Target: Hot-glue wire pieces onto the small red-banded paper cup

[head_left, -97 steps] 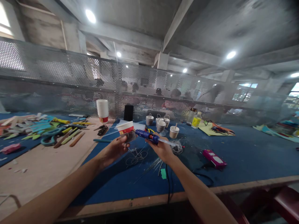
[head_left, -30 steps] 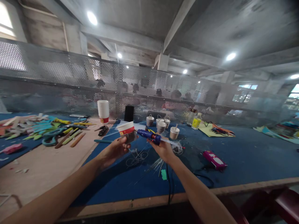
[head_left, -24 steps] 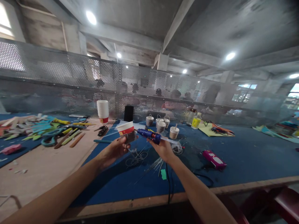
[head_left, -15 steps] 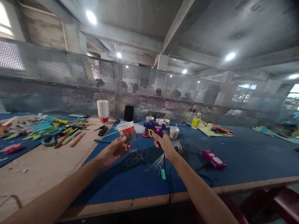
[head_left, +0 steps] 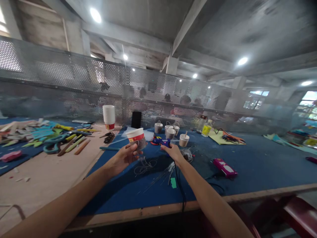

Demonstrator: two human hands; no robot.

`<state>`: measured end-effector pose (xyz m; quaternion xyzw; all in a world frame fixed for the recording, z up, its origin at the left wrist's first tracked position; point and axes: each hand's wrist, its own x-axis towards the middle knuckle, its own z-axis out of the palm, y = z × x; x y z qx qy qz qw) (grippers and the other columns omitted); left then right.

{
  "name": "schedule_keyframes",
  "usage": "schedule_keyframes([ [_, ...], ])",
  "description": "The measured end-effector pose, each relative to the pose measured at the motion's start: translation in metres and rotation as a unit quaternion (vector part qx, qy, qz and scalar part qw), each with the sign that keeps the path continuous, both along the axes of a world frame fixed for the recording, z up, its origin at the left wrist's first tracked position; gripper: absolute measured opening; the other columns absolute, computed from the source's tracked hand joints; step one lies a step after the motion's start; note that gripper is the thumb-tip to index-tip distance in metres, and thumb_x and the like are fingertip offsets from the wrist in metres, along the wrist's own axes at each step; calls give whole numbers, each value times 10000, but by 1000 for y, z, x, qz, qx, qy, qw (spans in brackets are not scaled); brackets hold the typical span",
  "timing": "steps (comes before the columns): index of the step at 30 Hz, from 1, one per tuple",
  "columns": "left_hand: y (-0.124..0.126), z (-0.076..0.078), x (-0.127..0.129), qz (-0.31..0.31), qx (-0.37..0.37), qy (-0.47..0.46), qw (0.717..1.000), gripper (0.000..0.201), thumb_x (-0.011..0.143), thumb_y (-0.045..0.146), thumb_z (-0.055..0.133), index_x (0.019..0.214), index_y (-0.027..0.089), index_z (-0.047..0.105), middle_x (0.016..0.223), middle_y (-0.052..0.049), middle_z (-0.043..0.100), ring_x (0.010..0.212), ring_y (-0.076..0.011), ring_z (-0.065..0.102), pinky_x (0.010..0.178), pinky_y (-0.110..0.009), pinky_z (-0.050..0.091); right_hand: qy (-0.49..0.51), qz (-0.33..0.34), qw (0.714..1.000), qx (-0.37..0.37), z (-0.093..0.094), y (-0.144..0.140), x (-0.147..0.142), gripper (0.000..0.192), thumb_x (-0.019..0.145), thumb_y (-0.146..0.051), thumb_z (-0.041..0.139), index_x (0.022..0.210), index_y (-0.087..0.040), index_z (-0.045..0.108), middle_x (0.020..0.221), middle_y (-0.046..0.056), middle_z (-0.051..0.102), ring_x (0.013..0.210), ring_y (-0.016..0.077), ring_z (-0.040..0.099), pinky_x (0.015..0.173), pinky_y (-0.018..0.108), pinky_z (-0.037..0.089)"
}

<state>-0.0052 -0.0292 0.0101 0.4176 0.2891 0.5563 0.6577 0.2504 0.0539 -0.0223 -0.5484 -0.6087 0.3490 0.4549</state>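
Fingers point(head_left: 131, 149) of the left hand point(head_left: 123, 159) grip the paper cup point(head_left: 136, 135) around its lower, grey-wrapped section, holding it raised above the surface point(head_left: 128, 198) with its rim upward. The right hand point(head_left: 176, 154) is closed on the blue glue gun point(head_left: 166, 142), positioned low (contact with the surface cannot be determined). Behind the gun stand several grey cups point(head_left: 170, 134); a wire coil point(head_left: 187, 155) lies just right of the right hand.
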Motion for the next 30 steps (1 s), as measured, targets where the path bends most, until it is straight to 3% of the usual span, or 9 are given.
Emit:
schedule_keyframes([
  [5, 3, -4, 0, 11, -7, -12, 1000, 302, 767, 265, 846, 1032, 160, 746, 1037, -88, 768, 854, -191, 719, 688, -259, 567, -191, -61, 980, 2, -7, 6, 0, 448, 768, -613, 716, 742, -168, 668, 677, 13, 654, 656, 179, 589, 589, 259, 347],
  [9, 9, -12, -2, -6, 9, -7, 1000, 312, 770, 294, 847, 1043, 175, 755, 1044, -81, 773, 896, -192, 722, 729, -257, 561, -293, -72, 953, 17, -11, 4, -2, 430, 869, -626, 621, 833, -203, 689, 828, 57, 721, 779, 215, 661, 648, 273, 386],
  [17, 15, -19, -2, -2, 19, 12, 1000, 334, 770, 316, 845, 1066, 186, 763, 1064, -87, 770, 920, -200, 721, 768, -268, 563, -379, -63, 923, 25, -14, -4, -10, 402, 878, -602, 644, 891, -204, 694, 951, 91, 740, 939, 249, 690, 794, 322, 447],
  [21, 14, -17, 1, 18, 39, 31, 999, 332, 761, 304, 849, 1060, 183, 771, 1059, -92, 771, 936, -208, 716, 774, -276, 558, -357, -82, 922, 129, -5, -10, -14, 294, 893, -473, 677, 971, -189, 670, 1082, 117, 696, 1033, 260, 661, 887, 370, 470],
  [23, 14, -17, 3, 37, 57, 39, 997, 342, 761, 294, 847, 1074, 178, 773, 1088, -102, 771, 969, -220, 710, 812, -296, 554, -264, -27, 952, 153, 3, -17, -20, 220, 905, -385, 664, 1008, -190, 657, 1096, 102, 695, 967, 232, 676, 877, 370, 494],
  [25, 15, -17, 5, 54, 75, 43, 995, 361, 747, 280, 855, 1082, 173, 774, 1101, -111, 773, 1003, -241, 706, 871, -327, 542, -101, 94, 987, 81, 12, -28, -31, 220, 907, -365, 646, 1040, -191, 643, 1040, 69, 717, 729, 170, 682, 737, 324, 531],
  [26, 16, -17, 5, 60, 85, 44, 994, 376, 738, 270, 860, 1090, 169, 774, 1105, -117, 774, 1023, -254, 704, 900, -341, 532, -17, 158, 987, 26, 17, -35, -38, 263, 906, -401, 642, 1070, -196, 637, 1051, 63, 718, 632, 149, 664, 652, 307, 530],
  [28, 16, -18, 5, 73, 96, 51, 991, 401, 715, 255, 873, 1090, 153, 773, 1089, -128, 779, 1041, -278, 704, 914, -350, 521, 105, 289, 949, -66, 24, -50, -51, 336, 881, -441, 671, 1130, -217, 638, 1104, 49, 709, 613, 137, 679, 598, 277, 525],
  [30, 16, -18, 4, 89, 95, 63, 989, 430, 695, 256, 885, 1092, 142, 768, 1069, -135, 783, 1032, -295, 708, 863, -344, 529, 176, 375, 902, -123, 28, -63, -63, 373, 846, -454, 721, 1134, -230, 646, 1078, 29, 711, 678, 144, 714, 655, 270, 551],
])
